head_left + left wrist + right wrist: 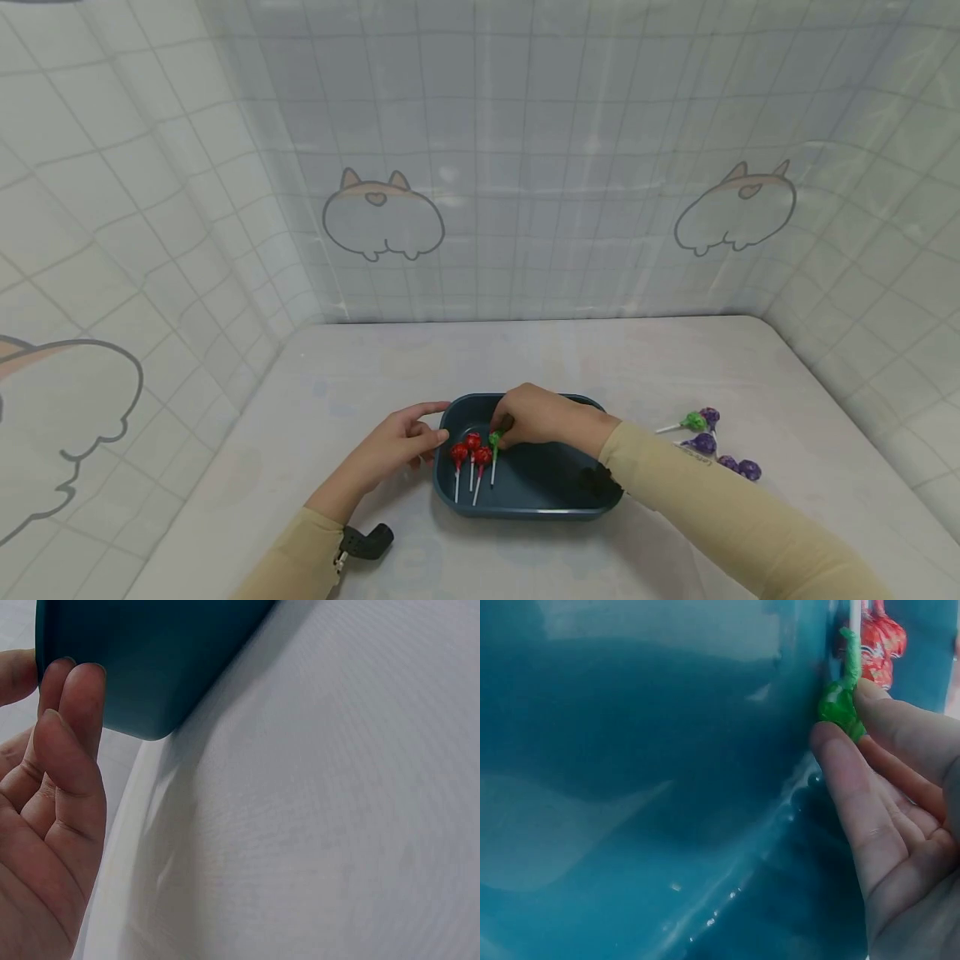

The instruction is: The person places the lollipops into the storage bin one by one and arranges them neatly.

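Note:
My right hand (pixel 531 414) reaches into a dark teal tray (pixel 525 513) and pinches a green lollipop (pixel 838 705) by its wrapped head between thumb and fingertips. Its white stick points toward the tray's near side. Just left of it, three red lollipops (pixel 459 452) lie in the tray with their sticks pointing the same way. The left hand (pixel 401 442) holds the tray's left end, thumb at the rim. In the left wrist view, its fingers (pixel 81 697) lie against the tray's outer wall (pixel 161 682).
On the white table (pixel 360 367), right of the tray, lie another green lollipop (pixel 694 422) and several purple lollipops (pixel 748 470), partly hidden by the right sleeve (pixel 720 500). A black wrist device (pixel 367 542) sticks out from the left sleeve. Tiled-pattern walls surround the table's back and sides.

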Demonstrator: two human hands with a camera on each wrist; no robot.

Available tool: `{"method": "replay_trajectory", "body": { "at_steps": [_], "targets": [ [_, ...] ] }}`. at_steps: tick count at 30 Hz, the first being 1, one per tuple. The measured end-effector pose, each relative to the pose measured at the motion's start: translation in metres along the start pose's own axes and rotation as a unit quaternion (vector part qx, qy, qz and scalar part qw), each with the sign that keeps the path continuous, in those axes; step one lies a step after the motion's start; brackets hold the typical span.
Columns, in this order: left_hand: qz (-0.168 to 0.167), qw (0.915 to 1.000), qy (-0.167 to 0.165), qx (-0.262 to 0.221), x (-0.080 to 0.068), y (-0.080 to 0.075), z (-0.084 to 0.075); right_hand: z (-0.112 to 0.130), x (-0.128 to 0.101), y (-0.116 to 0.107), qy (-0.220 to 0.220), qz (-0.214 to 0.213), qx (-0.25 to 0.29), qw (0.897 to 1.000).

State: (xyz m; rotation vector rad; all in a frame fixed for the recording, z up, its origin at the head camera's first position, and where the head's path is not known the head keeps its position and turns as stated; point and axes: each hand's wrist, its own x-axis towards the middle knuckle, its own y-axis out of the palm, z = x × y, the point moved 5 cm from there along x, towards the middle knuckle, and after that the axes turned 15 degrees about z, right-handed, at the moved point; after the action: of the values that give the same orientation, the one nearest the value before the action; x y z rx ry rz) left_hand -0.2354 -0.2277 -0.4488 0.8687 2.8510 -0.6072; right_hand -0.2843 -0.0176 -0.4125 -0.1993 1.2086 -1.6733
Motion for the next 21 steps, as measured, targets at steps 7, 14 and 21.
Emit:
{"method": "replay_trajectory", "body": {
  "at_steps": [7,14,21],
  "targets": [
    [0.001,1.0,-0.002,0.001,0.001,0.0,0.002,-0.002,-0.018,-0.011,-0.016,-0.027,0.014,0.999],
    [0.0,1.0,-0.001,0.001,0.0,0.0,0.001,-0.007,-0.041,-0.024,-0.054,-0.049,0.055,0.996],
    [-0.005,0.9999,-0.005,0.01,0.001,0.0,0.003,-0.018,-0.069,-0.036,-0.052,-0.087,0.08,0.992]
  ]
}}
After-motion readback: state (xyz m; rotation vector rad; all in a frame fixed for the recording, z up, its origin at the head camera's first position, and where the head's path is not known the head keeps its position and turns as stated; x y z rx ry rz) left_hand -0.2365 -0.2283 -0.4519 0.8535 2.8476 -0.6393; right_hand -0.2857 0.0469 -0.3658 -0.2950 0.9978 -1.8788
